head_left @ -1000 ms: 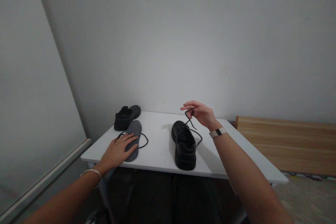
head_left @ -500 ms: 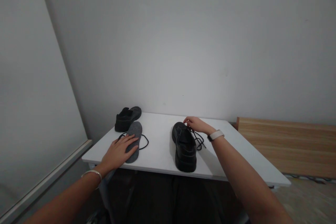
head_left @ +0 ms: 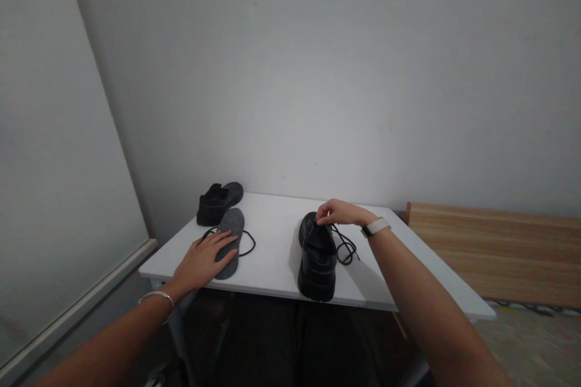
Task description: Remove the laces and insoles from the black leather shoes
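Observation:
My left hand (head_left: 209, 260) lies flat with fingers spread on a grey insole (head_left: 233, 222) near the table's left front. A dark lace (head_left: 249, 246) loops out from under the insole on both sides. Right of the middle stands a black lace-up shoe (head_left: 316, 272), its heel toward me. At its opening my right hand (head_left: 338, 213) is closed in a pinch on what looks like the shoe's tongue (head_left: 321, 234). Loose laces (head_left: 347, 248) trail onto the table beside this shoe. My fingertips hide part of the shoe's front.
A second black shoe (head_left: 212, 210) stands at the back left of the white table (head_left: 272, 242), with a dark grey rounded piece (head_left: 234, 192) against it. A wall runs along the back edge. Wooden boards (head_left: 447, 254) lean at the right.
My right hand has moved from beside the shoe's far right side to its opening and has taken hold there. The shoe has shifted slightly. My left hand stays on the insole.

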`<state>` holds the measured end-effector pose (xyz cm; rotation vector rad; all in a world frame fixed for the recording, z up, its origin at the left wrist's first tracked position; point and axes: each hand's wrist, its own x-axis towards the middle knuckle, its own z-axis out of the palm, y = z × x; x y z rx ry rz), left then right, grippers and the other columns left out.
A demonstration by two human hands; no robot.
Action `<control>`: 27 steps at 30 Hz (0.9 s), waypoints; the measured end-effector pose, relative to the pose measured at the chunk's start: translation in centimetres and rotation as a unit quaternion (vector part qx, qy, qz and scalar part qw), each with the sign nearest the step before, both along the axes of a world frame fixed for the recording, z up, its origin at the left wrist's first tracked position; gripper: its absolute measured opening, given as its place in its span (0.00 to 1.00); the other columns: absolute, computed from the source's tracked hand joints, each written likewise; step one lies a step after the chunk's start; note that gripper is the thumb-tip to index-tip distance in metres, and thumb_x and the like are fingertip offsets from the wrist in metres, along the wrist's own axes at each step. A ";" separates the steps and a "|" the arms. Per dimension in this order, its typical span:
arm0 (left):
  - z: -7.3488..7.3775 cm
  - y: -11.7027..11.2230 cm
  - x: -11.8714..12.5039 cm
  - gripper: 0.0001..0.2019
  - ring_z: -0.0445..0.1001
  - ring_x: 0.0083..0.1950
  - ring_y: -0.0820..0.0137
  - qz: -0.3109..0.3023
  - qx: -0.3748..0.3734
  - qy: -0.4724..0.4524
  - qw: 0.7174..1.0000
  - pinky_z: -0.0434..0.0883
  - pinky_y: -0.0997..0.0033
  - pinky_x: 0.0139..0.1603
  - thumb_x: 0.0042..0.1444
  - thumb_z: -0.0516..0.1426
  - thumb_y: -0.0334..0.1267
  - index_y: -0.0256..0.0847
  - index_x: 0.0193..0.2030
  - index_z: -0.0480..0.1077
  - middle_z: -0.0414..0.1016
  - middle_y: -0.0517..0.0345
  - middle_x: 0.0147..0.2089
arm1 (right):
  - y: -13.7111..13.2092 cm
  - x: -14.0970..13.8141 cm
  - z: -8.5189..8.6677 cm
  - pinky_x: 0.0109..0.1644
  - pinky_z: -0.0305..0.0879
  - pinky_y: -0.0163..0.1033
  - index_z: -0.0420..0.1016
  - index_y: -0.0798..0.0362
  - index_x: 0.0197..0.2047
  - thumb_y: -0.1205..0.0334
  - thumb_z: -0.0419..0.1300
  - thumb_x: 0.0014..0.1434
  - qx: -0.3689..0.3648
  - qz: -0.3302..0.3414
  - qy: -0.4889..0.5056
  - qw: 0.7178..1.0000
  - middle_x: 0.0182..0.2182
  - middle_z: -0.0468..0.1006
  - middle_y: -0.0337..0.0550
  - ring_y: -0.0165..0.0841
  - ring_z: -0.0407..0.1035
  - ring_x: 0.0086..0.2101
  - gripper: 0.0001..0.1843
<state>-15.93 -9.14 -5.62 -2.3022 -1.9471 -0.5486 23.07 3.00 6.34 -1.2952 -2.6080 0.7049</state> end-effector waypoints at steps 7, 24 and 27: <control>0.0 0.1 0.0 0.25 0.58 0.71 0.57 0.004 -0.010 0.009 1.000 0.58 0.49 0.68 0.64 0.47 0.58 0.55 0.64 0.66 0.63 0.62 0.69 | -1.1 -1.5 1.4 0.34 0.61 0.35 0.82 0.59 0.34 0.59 0.61 0.51 0.051 -0.014 -0.053 0.997 0.30 0.81 0.47 0.33 0.70 0.31 0.12; 0.1 0.1 0.1 0.25 0.58 0.71 0.56 0.004 -0.005 0.003 1.000 0.58 0.47 0.68 0.63 0.47 0.58 0.57 0.63 0.66 0.63 0.62 0.69 | -0.4 -2.0 0.7 0.35 0.59 0.34 0.78 0.56 0.30 0.66 0.61 0.50 0.128 -0.110 -0.042 0.985 0.31 0.81 0.47 0.33 0.70 0.32 0.04; 0.1 0.1 0.1 0.25 0.59 0.71 0.56 0.006 -0.006 0.000 1.000 0.57 0.47 0.68 0.63 0.48 0.57 0.56 0.63 0.67 0.63 0.61 0.69 | -0.3 -2.4 0.5 0.33 0.59 0.33 0.74 0.56 0.29 0.67 0.57 0.53 0.146 -0.129 0.036 0.980 0.27 0.80 0.45 0.31 0.69 0.29 0.05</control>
